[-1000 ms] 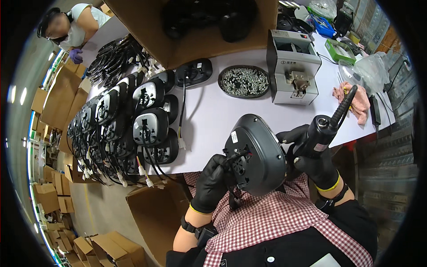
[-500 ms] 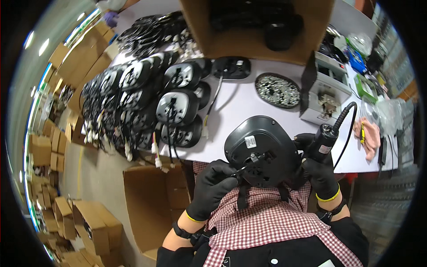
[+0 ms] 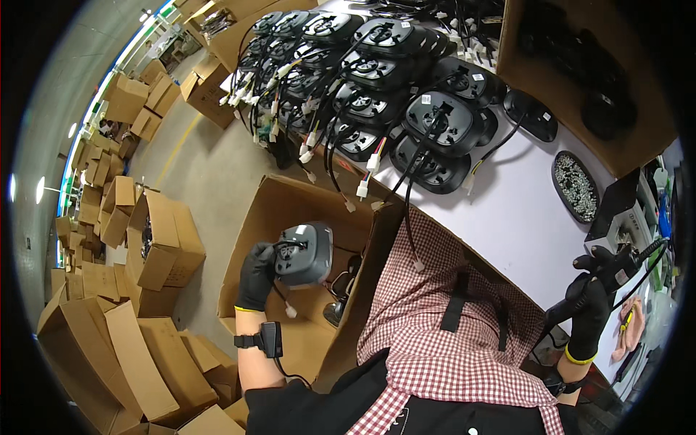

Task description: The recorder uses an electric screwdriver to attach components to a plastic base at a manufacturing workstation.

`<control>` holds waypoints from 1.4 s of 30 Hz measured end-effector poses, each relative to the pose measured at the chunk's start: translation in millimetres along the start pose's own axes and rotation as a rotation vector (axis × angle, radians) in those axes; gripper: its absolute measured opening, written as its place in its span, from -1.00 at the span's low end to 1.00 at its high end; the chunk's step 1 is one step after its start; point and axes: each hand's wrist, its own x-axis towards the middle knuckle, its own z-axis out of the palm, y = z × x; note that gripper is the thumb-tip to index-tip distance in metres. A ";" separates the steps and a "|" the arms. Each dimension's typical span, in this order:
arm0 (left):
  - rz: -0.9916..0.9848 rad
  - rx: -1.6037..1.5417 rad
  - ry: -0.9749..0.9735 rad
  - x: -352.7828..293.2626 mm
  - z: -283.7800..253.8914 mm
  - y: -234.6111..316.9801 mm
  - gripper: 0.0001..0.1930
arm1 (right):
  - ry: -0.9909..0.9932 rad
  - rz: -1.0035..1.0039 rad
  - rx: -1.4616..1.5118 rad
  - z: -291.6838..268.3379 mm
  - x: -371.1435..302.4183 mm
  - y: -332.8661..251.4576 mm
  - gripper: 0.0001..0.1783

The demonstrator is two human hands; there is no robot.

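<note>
The left hand (image 3: 257,277) grips a grey housing (image 3: 310,257) by its edge at eight o'clock, at the mouth of an open carton (image 3: 326,206); well apart, the right hand (image 3: 589,297) is wrapped around a black power tool (image 3: 625,271) at three o'clock. The one-handed hold could slip, scuffing the housing; its dangling plug (image 3: 291,310) might snag.

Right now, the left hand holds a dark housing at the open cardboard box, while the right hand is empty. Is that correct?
Not quite: the right hand is not empty. The head view shows it holding a black corded tool. The left hand does hold a dark housing at the open cardboard box.
</note>
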 end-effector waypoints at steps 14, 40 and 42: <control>-0.242 1.841 -0.974 16.4 -50.7 -265.6 -0.72 | 0.219 0.018 0.105 -19.5 -5.5 -41.3 -0.44; 1.160 1.110 -0.573 52.5 394.7 79.3 -0.53 | 0.103 0.000 0.339 -56.3 13.0 -22.3 -0.40; 1.124 1.247 -0.523 86.9 431.1 71.4 -0.37 | 0.147 0.018 0.318 -58.1 10.2 -27.0 -0.41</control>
